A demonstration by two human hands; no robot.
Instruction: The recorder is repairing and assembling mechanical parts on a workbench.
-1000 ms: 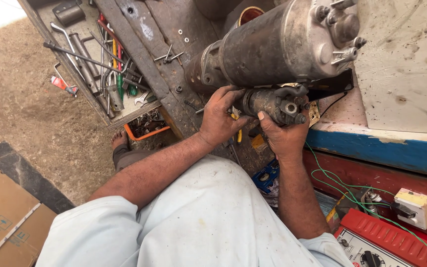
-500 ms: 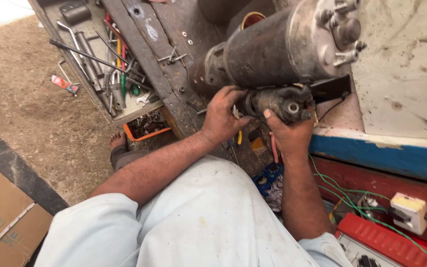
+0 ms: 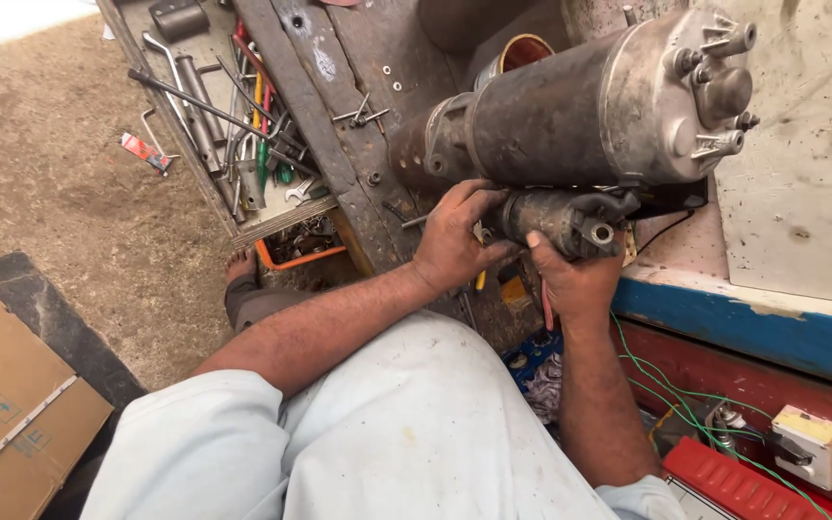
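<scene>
We have both hands on the small cylinder point(image 3: 565, 217) slung under the big motor point(image 3: 589, 106) at the bench edge point(image 3: 724, 308). Our left hand point(image 3: 455, 236) curls shut around its near end, our right hand point(image 3: 575, 274) cups it from below, fingers closed. It looks attached for now (whether it is being fitted or removed, we cannot tell); the tools in the tray point(image 3: 233, 116) lie untouched.
</scene>
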